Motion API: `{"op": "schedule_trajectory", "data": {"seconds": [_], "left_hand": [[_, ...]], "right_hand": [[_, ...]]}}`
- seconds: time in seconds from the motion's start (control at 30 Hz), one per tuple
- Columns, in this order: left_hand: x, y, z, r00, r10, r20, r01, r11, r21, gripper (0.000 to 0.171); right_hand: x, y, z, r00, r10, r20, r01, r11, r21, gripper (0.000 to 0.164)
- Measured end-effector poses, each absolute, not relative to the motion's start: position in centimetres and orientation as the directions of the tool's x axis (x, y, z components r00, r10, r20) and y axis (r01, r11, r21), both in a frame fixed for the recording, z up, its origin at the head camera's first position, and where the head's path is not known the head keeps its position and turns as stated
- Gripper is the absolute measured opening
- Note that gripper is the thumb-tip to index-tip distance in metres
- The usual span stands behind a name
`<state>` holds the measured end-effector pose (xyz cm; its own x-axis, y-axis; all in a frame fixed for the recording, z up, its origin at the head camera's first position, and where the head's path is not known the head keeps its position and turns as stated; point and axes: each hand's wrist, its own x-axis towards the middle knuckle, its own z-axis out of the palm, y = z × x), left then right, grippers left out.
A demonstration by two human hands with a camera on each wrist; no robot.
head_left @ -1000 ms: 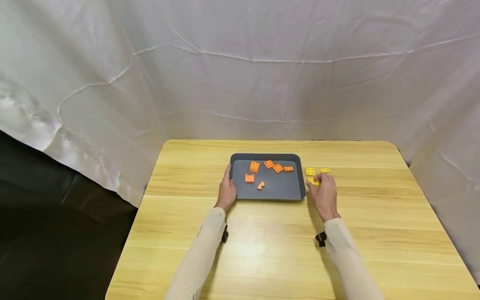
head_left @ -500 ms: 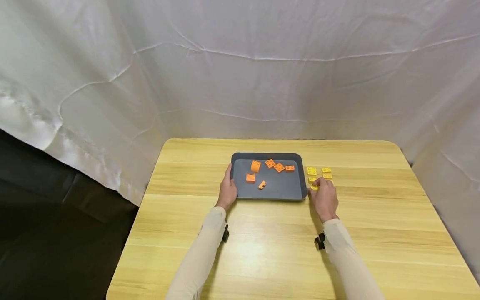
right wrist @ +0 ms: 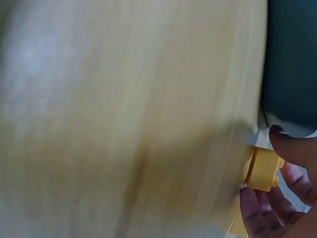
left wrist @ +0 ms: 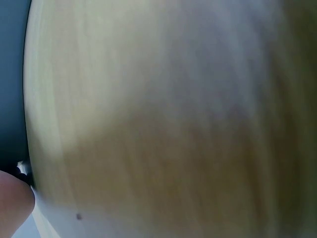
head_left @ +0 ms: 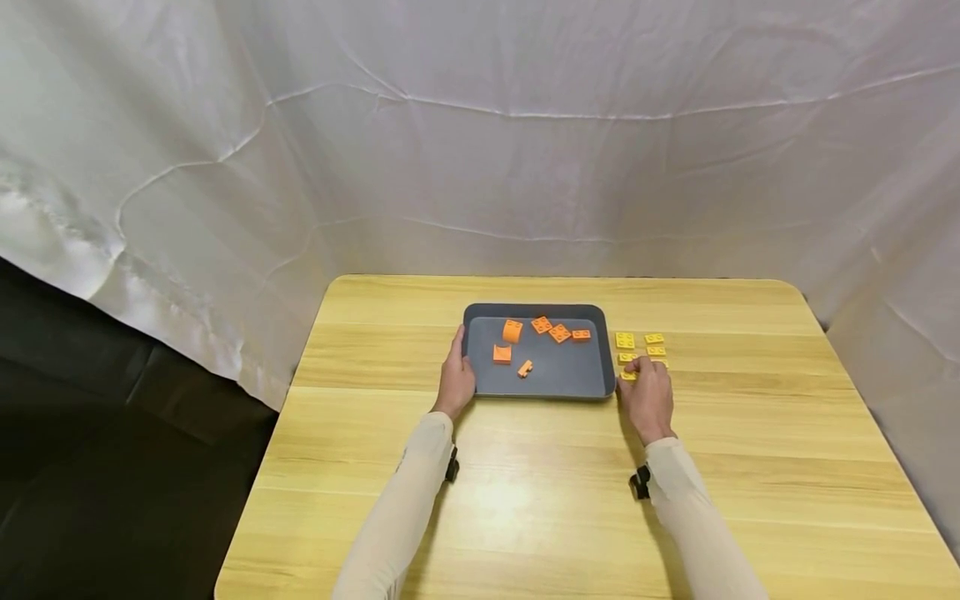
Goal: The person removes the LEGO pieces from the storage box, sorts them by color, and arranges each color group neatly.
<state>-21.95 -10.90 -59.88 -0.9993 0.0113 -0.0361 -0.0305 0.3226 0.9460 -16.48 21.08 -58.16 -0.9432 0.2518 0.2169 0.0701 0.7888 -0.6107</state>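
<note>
The left hand [head_left: 455, 385] grips the left side of a dark grey tray [head_left: 543, 390], its thumb at the rim. In the left wrist view only a fingertip [left wrist: 15, 203] shows beside the tray's dark wall [left wrist: 12, 84]. Close to the tray's right side, the right hand [head_left: 649, 400] pinches a yellow building brick [right wrist: 263, 169] between thumb and fingers, low at the table top. The head view shows just part of that brick. Behind it, more yellow bricks [head_left: 625, 340] lie in two short columns; the hand partly covers the nearer ones.
Inside the tray lie several orange bricks, among them a curved one [head_left: 512, 332], a square one [head_left: 502, 355] and a small odd-shaped piece [head_left: 525, 368]. Everything stands on a wooden table [head_left: 555, 492], with a pale curtain [head_left: 525, 183] behind its far edge.
The right hand has moved slightly nearer the person, from one yellow brick to the one in front of it, uncovering bricks behind. The left hand keeps its hold on the tray.
</note>
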Motion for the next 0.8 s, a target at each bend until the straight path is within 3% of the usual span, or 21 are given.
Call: {"op": "schedule_trajectory", "data": {"seconds": [0.43, 0.8], "left_hand": [[-21.99, -10.84, -59.86, -0.999, 0.010, -0.040, -0.035, 0.331, 0.943, 0.063], [-21.96, -10.93, -59.91, -0.999, 0.015, -0.037, -0.029, 0.343, 0.939, 0.063]], "right_hand": [[-16.42, 21.05, -58.12, -0.948, 0.278, 0.156, 0.130, 0.784, -0.606, 0.022], [-15.97, 21.36, -57.54, -0.947, 0.294, 0.132, 0.153, 0.771, -0.618, 0.036]]}}
